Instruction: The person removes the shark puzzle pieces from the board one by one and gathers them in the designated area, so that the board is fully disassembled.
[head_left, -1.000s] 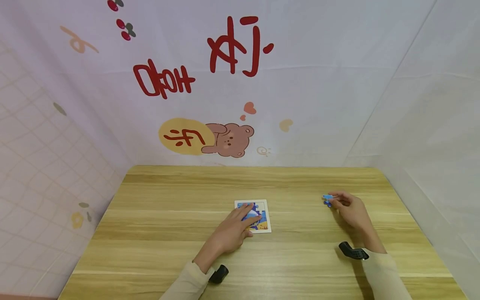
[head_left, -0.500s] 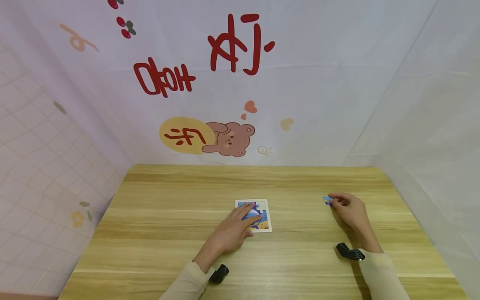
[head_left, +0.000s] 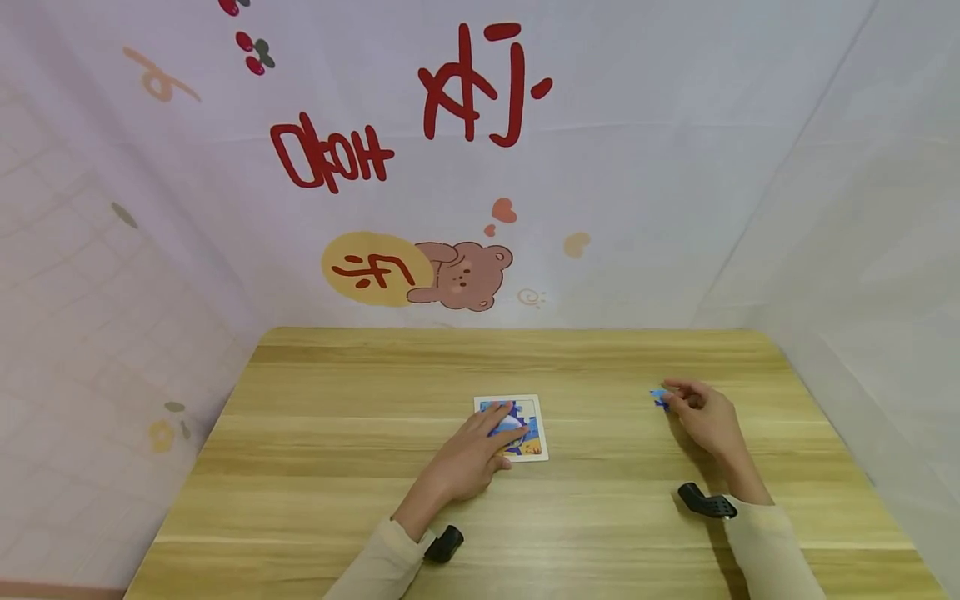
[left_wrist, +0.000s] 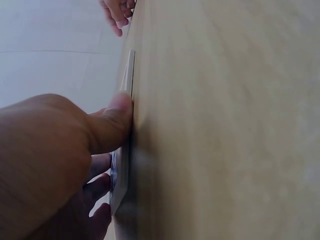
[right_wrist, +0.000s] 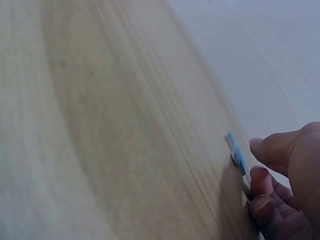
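Observation:
A white-framed puzzle board [head_left: 543, 451] with a blue and yellow picture lies on the wooden table. My left hand [head_left: 467, 460] rests on it with spread fingers; in the left wrist view, the thumb of that hand [left_wrist: 65, 145] lies against the board's edge [left_wrist: 131, 70]. Off to the right, my right hand [head_left: 705, 417] pinches a small blue puzzle piece [head_left: 657, 395] between thumb and forefinger. The right wrist view has the piece [right_wrist: 236, 150] at the fingertips of the right hand [right_wrist: 292, 185], close over the table, its far end hidden by the fingers.
The wooden table [head_left: 360, 367] reaches back to a pale cloth wall [head_left: 637, 183] printed with a bear and red characters. More cloth hangs on the left and right sides. Black wrist cameras [head_left: 445, 543] sit on both wrists.
The blue piece has shifted slightly in the right fingers and looks smaller and less spread out from above. My left hand keeps its place on the board.

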